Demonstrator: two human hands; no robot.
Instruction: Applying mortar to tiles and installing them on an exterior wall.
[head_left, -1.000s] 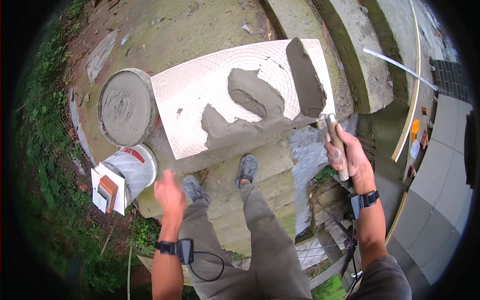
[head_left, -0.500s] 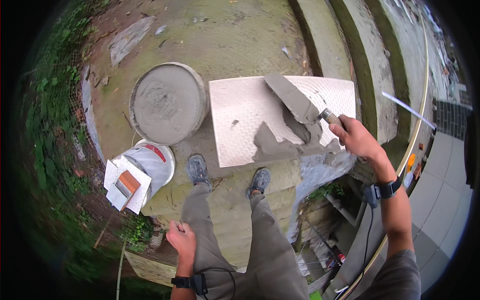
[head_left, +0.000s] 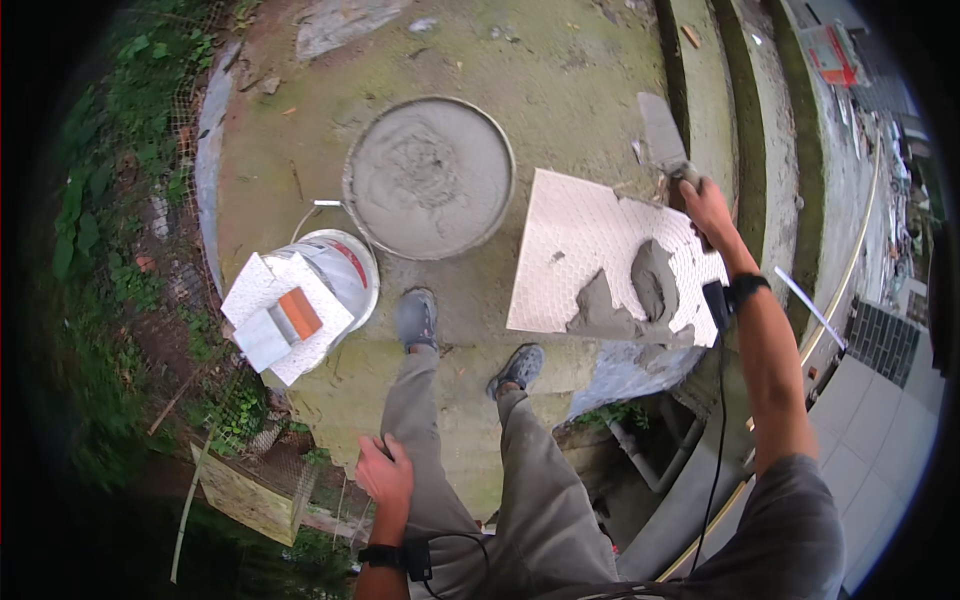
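Since the earlier frame the trowel (head_left: 663,135) has lifted off the tile (head_left: 575,240) and now sits past its far edge, blade clean of the big load it carried, while the left hand (head_left: 383,473) has dropped lower beside the thigh.

The concrete slab (head_left: 290,150) carries everything. On it, far and centre, stands the round tub (head_left: 430,175) of grey mortar. Right of it lies the white tile, face textured, with two mortar lumps (head_left: 630,295) near its near-right corner. It looks stiff, fairly heavy and brittle (best gripped by opposite edges, away from the wet patches). Left and near sits a white bucket (head_left: 345,265) with a float (head_left: 285,318) on top.

The mortar looks soft and sticky, likely to slump if tipped. The trowel is stiff steel, held by its handle.

The right hand (head_left: 705,205) is clenched round that handle, blade pointing far. The left hand is loosely curled, holding nothing, resting against the trouser leg.
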